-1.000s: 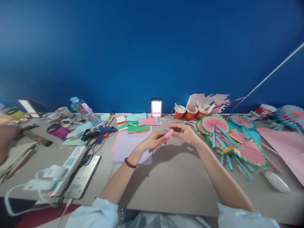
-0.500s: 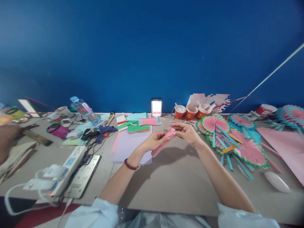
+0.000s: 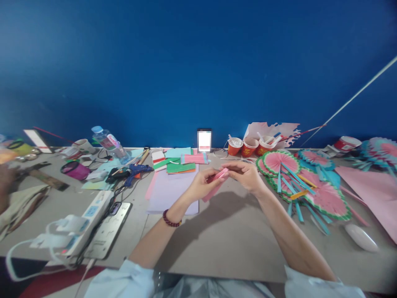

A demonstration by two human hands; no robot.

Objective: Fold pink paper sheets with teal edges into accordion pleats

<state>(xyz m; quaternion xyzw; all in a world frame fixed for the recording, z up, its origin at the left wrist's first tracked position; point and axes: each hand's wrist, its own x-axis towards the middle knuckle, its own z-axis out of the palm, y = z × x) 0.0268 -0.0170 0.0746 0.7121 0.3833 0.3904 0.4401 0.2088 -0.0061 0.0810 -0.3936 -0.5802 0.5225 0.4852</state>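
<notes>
A narrow pleated strip of pink paper (image 3: pixel 214 191) is held above the middle of the table, slanting down toward me. My left hand (image 3: pixel 203 184) grips it from the left, thumb and fingers pressed together on the folds. From the right, my right hand (image 3: pixel 245 174) pinches the far end of the same paper, its fingertips almost meeting those of the left. Behind my left hand lie a lavender sheet (image 3: pixel 169 188), green paper (image 3: pixel 180 167) and a pink and blue paper strip (image 3: pixel 194 159). To the right of my right hand are watermelon-patterned paper fans (image 3: pixel 279 163).
Red paper cups (image 3: pixel 249 146) stand along the blue wall beside a propped phone (image 3: pixel 204 140). On the left are a glue gun (image 3: pixel 136 170), a water bottle (image 3: pixel 111 144), a power strip (image 3: pixel 89 219) and a phone (image 3: pixel 108 231). A mouse (image 3: pixel 361 238) lies at right; another person's hand (image 3: pixel 4 186) shows far left.
My fingers have shifted slightly on the pink paper, and its lower end has swung a little to the right. The other person's hand at far left has drawn back leftward.
</notes>
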